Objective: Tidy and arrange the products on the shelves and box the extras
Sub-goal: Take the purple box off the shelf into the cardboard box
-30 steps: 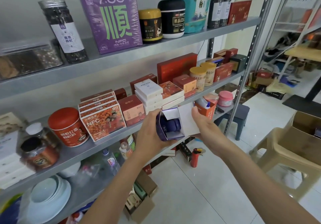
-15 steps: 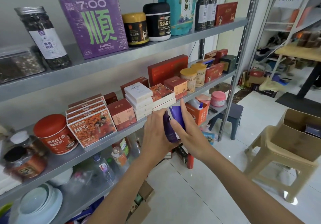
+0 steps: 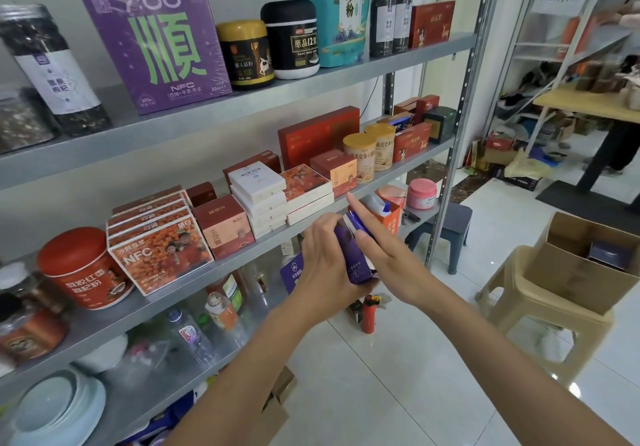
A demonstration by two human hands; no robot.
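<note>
A small purple carton (image 3: 353, 255) is held in front of the middle shelf (image 3: 194, 283). My left hand (image 3: 323, 265) grips it from the left, fingers curled over its top edge. My right hand (image 3: 384, 255) lies flat against its right side, straight fingers pressing the white-lined flap down; the index finger points up toward the shelf. The middle shelf carries red and orange boxes (image 3: 162, 255), a stack of white boxes (image 3: 259, 196) and yellow-lidded tins (image 3: 362, 158). An open cardboard box (image 3: 581, 265) stands on a beige plastic stool (image 3: 540, 314) at right.
The top shelf holds a large purple box (image 3: 152, 43), jars and a teal bag (image 3: 341, 9). Bottles and bowls (image 3: 59, 407) fill the lower shelves. A grey stool (image 3: 446, 231) stands by the shelf post (image 3: 450, 147). A red canister (image 3: 367, 314) is on the white tile floor.
The carton was open with a dark jar visible inside; my right hand has folded the flap over and now presses it against the carton. The view shifted slightly left.
</note>
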